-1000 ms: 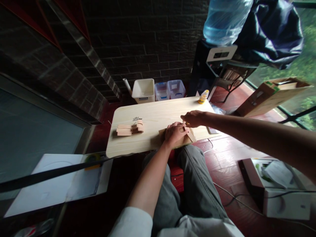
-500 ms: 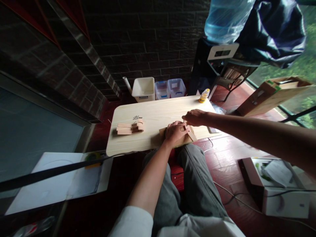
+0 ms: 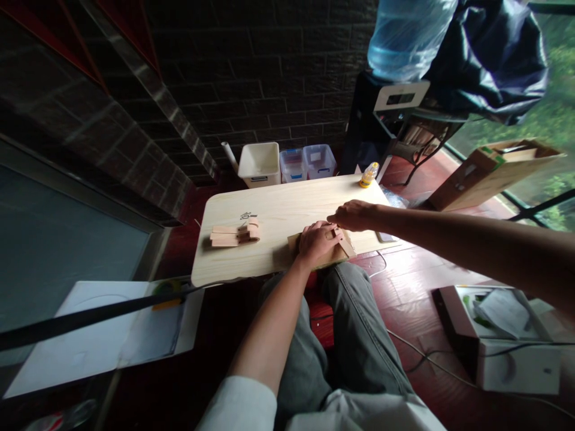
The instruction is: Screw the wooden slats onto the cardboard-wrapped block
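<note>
My left hand (image 3: 317, 240) lies over a light wooden assembly (image 3: 347, 246) at the front edge of the table, its fingers curled on the wood and holding it down. The assembly rests on a flat brownish board (image 3: 294, 242). Just beyond those fingers, my right hand (image 3: 353, 215) is closed in a fist above the assembly's far end. Whatever it grips is hidden by the fingers. Left of both hands, a stack of light wooden pieces (image 3: 234, 233) lies on the table, with several small dark metal parts (image 3: 248, 215) behind it.
A pale wooden table (image 3: 274, 206) carries a yellow-capped bottle (image 3: 369, 175) at its back right. Behind it are a cream bin (image 3: 259, 163) and clear boxes (image 3: 319, 160). A water dispenser (image 3: 395, 99) stands at the back right. Open boxes (image 3: 498, 320) and cables lie on the floor.
My right fist has turned slightly and shifted a little over the assembly's far end. My left hand keeps its place. The whole view has drifted slightly.
</note>
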`<state>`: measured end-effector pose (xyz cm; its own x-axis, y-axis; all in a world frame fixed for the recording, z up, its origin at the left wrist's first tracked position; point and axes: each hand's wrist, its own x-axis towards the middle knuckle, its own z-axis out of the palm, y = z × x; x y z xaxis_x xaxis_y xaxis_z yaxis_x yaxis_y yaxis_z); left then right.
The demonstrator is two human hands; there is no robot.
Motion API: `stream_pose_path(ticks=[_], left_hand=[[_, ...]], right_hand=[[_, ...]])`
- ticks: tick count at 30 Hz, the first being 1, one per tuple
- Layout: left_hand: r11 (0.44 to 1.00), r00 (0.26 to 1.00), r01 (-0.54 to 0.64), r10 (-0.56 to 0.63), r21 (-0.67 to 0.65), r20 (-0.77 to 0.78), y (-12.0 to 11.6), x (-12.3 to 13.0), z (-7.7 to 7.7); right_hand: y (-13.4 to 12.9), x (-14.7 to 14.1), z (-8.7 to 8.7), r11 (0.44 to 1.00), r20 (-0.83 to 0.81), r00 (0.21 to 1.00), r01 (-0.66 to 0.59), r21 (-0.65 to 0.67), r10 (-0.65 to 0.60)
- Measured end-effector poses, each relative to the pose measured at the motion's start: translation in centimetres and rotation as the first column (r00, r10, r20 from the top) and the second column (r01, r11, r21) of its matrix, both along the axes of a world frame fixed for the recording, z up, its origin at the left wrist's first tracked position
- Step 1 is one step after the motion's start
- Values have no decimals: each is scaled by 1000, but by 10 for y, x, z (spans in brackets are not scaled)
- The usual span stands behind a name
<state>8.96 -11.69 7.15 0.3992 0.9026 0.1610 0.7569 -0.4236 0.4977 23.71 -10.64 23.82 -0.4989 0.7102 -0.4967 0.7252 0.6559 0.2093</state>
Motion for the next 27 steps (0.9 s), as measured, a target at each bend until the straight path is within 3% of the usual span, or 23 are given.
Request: stream_pose_path(ticks=[11, 22, 27], left_hand=[[1000, 1000, -2, 2, 24, -6, 1, 1, -2], [1000, 1000, 25, -25, 16, 16, 3, -1, -3], [1000, 1000, 3, -3, -6, -5, 2, 0, -2]], right_hand=[[3, -6, -16, 999, -28, 999, 32, 32, -31], [8, -3, -11, 996, 2, 996, 88, 20, -88], [7, -6, -7, 999, 2, 999, 47, -9, -47]])
